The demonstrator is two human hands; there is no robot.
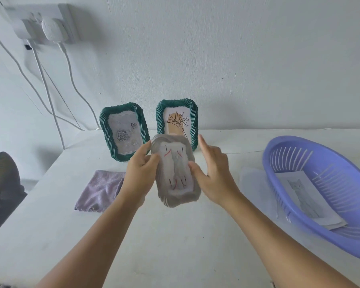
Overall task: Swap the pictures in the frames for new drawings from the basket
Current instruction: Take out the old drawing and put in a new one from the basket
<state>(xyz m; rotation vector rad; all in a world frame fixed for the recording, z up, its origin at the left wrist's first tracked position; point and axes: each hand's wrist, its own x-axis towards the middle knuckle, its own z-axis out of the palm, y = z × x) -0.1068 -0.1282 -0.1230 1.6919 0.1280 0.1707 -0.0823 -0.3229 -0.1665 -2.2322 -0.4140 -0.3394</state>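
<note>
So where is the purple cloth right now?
In the head view the purple cloth lies flat on the white table, left of centre, just beside the left hand and in front of the rose-picture frame.

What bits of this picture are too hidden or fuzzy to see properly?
Head view:
- Grey ridged frame, held by the left hand and right hand: motion-blurred, so its picture is unreadable.
- Purple slotted plastic basket: its right side is cut off by the image edge.
- Cat drawing inside: faint, partly behind the basket wall.
- Green frame with orange flower: bottom hidden by the grey frame.
</note>
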